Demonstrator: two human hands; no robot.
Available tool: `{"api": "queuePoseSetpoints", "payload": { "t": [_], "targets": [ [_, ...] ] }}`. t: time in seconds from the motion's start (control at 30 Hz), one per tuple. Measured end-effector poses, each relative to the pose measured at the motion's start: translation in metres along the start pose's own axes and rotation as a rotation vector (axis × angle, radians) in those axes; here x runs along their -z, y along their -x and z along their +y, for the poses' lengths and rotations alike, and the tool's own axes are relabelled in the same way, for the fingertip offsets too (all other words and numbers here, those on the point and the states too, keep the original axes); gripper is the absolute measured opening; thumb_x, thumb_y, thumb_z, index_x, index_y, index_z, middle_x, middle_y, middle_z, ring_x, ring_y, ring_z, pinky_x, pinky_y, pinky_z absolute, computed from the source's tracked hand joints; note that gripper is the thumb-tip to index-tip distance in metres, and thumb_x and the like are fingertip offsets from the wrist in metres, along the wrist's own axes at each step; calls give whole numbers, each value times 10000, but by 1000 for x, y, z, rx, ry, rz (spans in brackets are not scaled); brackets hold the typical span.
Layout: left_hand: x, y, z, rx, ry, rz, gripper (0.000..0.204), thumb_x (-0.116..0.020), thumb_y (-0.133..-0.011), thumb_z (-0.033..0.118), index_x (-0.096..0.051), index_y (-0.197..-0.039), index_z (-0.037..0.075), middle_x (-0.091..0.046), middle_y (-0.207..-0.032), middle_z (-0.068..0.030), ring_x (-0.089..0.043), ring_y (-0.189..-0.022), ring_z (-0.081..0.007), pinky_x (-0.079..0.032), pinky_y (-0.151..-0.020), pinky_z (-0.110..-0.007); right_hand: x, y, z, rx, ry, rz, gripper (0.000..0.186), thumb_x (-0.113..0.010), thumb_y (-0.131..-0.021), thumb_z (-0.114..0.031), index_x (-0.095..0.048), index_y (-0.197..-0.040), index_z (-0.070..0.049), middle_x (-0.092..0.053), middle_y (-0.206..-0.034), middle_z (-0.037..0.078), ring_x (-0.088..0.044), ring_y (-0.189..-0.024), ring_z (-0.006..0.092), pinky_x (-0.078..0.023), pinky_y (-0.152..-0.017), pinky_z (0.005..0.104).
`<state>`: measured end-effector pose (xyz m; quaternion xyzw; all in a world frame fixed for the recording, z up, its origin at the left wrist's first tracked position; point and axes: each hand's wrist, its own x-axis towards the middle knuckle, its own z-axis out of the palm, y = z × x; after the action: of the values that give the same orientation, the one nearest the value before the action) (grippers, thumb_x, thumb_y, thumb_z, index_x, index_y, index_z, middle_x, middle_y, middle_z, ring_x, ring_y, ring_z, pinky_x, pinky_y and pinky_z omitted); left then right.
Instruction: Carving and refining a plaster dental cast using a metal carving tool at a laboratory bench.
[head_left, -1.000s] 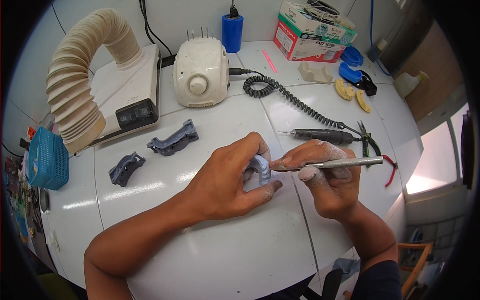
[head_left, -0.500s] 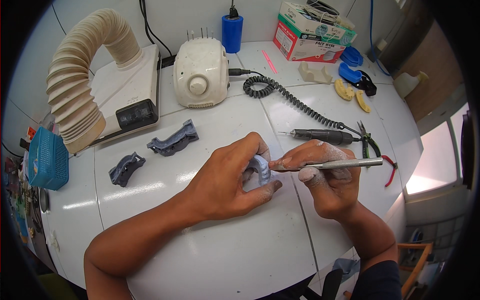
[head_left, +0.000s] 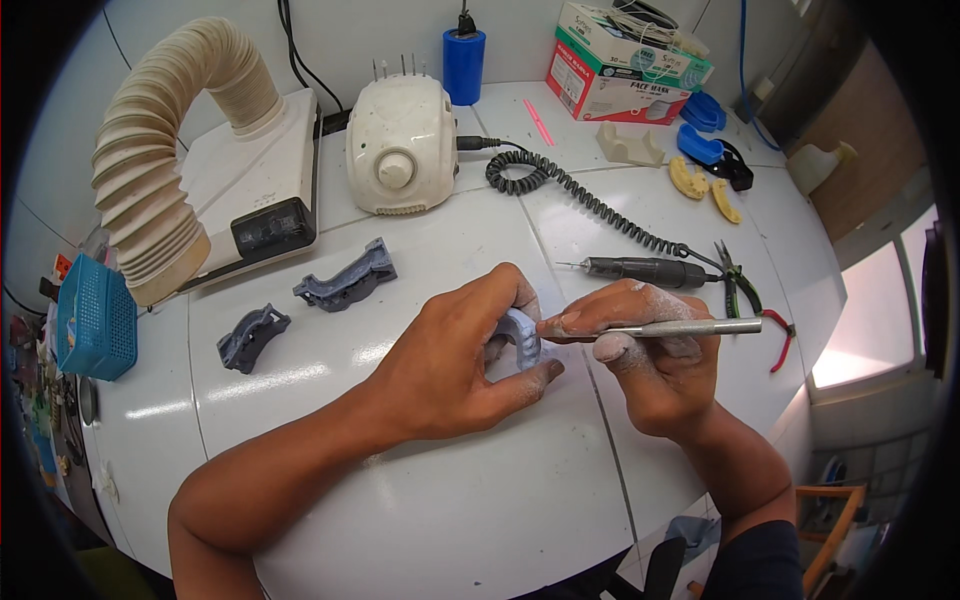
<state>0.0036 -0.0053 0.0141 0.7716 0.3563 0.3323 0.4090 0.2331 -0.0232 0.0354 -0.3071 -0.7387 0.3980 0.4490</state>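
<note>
A white table [head_left: 455, 525] is carrying a drill box [head_left: 400, 150]. Left of the box, a hose unit [head_left: 242, 172] is standing; front-left of the box, two grey models [head_left: 347, 278] are lying. Right of the box, a handpiece [head_left: 645, 271], pliers [head_left: 734, 270], yellow pieces [head_left: 688, 181], a beige block [head_left: 630, 147] and a pink strip [head_left: 538, 122] are resting.

Bare hands [head_left: 455, 355] [head_left: 655, 360], two by my count; one silvery tool [head_left: 700, 327]; one pale-blue arch [head_left: 527, 348]; two dark grey pieces [head_left: 347, 281] [head_left: 253, 340], two yellow pieces [head_left: 687, 181] [head_left: 725, 203], two blue trays [head_left: 705, 113] [head_left: 700, 147], two stacked boxes [head_left: 615, 93] [head_left: 605, 42], one ribbed hose [head_left: 140, 150]
</note>
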Motion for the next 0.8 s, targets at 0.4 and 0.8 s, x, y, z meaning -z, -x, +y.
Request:
{"api": "queuePoseSetpoints", "payload": {
  "t": [0.4, 0.8],
  "targets": [
    [1, 0, 0, 8, 15, -4, 436, -865, -815, 243, -545, -1042, 54, -611, -771, -28, -547, -628, -103, -415, -568, -264, 1, 0, 1, 32, 10, 3, 136, -697, -1008, -75, -735, -1070, 40, -760, -999, 163, -728, -916, 208, -579, -810, 338],
    [0, 0, -1, 3, 10, -1, 425, -870, -813, 241, -557, -1032, 54, -612, -777, -31, -558, -632, -107, -425, -569, -264, 1, -1, 0, 32, 13, -5, 146, -699, -1005, -75, -734, -1096, 34, -752, -1002, 169, -726, -923, 213, -574, -816, 339]
  ]
}}
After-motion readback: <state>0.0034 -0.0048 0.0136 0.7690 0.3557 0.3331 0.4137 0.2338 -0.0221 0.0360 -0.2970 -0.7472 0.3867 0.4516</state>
